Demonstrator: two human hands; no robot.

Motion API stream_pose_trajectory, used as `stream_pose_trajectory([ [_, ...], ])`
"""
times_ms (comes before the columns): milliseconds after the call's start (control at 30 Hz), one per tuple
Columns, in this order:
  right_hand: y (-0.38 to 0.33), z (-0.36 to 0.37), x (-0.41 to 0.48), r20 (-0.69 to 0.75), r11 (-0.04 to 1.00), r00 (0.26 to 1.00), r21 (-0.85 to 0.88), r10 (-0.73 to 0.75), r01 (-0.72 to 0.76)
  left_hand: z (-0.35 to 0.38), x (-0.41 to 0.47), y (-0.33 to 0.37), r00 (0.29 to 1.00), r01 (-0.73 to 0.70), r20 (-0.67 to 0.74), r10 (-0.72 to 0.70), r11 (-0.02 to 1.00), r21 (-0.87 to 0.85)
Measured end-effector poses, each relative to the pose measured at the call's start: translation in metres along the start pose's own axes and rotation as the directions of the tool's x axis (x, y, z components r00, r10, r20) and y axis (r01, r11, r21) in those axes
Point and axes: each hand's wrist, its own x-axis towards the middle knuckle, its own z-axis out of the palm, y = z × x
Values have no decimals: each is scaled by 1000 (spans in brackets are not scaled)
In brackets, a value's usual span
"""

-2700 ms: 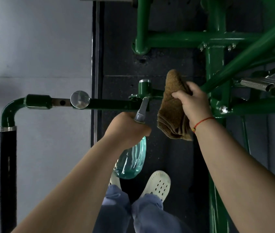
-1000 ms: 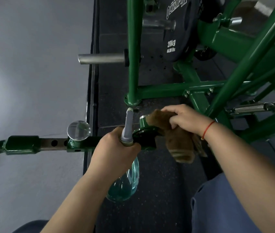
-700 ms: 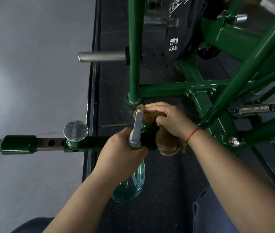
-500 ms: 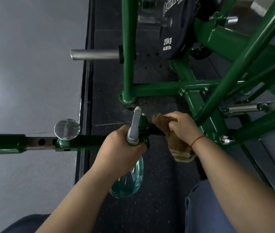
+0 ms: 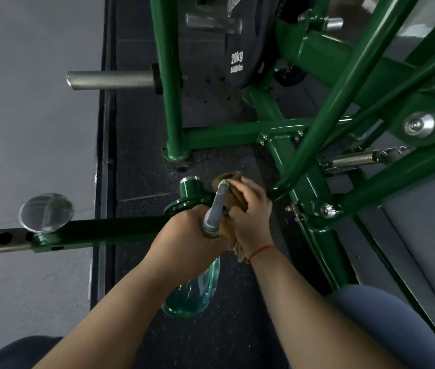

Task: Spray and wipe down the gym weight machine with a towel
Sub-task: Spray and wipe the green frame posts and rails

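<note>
The green weight machine (image 5: 240,127) fills the upper right, and its horizontal arm (image 5: 109,230) runs left across the middle. My left hand (image 5: 184,235) grips a clear teal spray bottle (image 5: 193,294) by the neck, its grey nozzle (image 5: 215,209) pointing up and away. My right hand (image 5: 251,211) grips a brown towel (image 5: 237,193) bunched against the arm's right end, just beside the green pivot post (image 5: 189,190). Most of the towel is hidden under my fingers and behind the nozzle.
A round chrome knob (image 5: 45,213) sits on the arm at left. A bare steel peg (image 5: 109,79) sticks out left from an upright. A 20 kg black plate (image 5: 240,49) hangs behind. A spring (image 5: 354,161) lies at right. Black rubber floor lies below.
My right hand has slid the towel left and right over the arm's pivot end and now sits close behind the nozzle. My left hand keeps hold of the bottle. The view has moved closer.
</note>
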Motion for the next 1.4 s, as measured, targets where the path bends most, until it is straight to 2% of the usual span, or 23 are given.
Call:
stream_pose_trajectory([
  [100,5,1,-11,-80,1000,997,6,5,-5,11,8,6,999,-22,44,20,999,39],
  [233,29,-15,-3,-178,993,979,-46,99,-109,29,14,9,994,-32,111,20,994,106],
  [333,35,-26,2,-246,993,963,33,115,-110,39,17,5,989,-27,146,0,982,187],
  [467,39,-44,-3,-474,920,809,338,346,-196,47,22,2,986,-46,167,-3,955,292],
  [533,42,-55,-6,-515,872,731,434,448,-228,51,24,5,988,-45,155,3,964,262],
  [600,44,-62,-6,-521,850,706,477,479,-225,55,25,9,989,-39,145,13,983,177],
  [767,35,-67,-6,-557,877,714,448,425,-172,60,35,19,980,-75,189,68,997,30],
  [900,16,-64,2,-670,979,735,199,106,41,53,37,21,962,-47,269,48,999,-11],
  [933,16,-63,10,-665,985,746,153,43,80,51,37,19,963,-24,269,27,1000,-13],
  [1000,21,-57,26,-635,987,772,132,10,96,48,37,11,965,0,263,2,1000,-10],
  [1100,24,-43,31,-568,976,818,215,93,39,42,33,3,963,-2,268,3,1000,-4],
  [1233,35,-32,19,-492,911,806,390,329,-134,37,29,-1,961,29,277,-11,998,-58],
  [1333,44,-24,8,-308,766,782,564,542,-309,35,29,2,950,15,311,13,996,-87],
  [1400,45,-18,1,-202,705,780,599,592,-380,35,30,5,940,-5,339,47,992,-126],
])
